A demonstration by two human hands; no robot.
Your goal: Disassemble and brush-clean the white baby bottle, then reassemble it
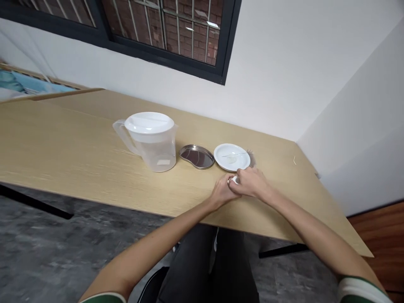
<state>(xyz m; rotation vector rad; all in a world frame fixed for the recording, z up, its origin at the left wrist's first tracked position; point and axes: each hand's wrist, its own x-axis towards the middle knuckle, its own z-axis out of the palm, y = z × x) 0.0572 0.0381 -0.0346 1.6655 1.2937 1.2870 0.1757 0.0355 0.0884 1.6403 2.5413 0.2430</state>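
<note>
- Small white object point(235, 180): over the near part of the table point(189, 194), largely hidden by fingers. It looks light and fairly stiff, best pinched by its sides; I cannot tell its surface grip.
- Left hand point(222, 191): curled around the object from about 8 o'clock, supporting it.
- Right hand point(251, 182): fingers bent, gripping the object from about 3 o'clock.
- White plate point(221, 161): just beyond the hands at 12 o'clock. Probably smooth, rigid and breakable; take opposite rims, level.
- Metal tray point(197, 158): at 10 o'clock, beside the plate. Likely light, stiff, perhaps slick; lift by its raised edge.
- Lidded pitcher point(157, 147): farther round, near 10 o'clock. Bulky but probably light plastic; use its handle point(123, 135).
</note>
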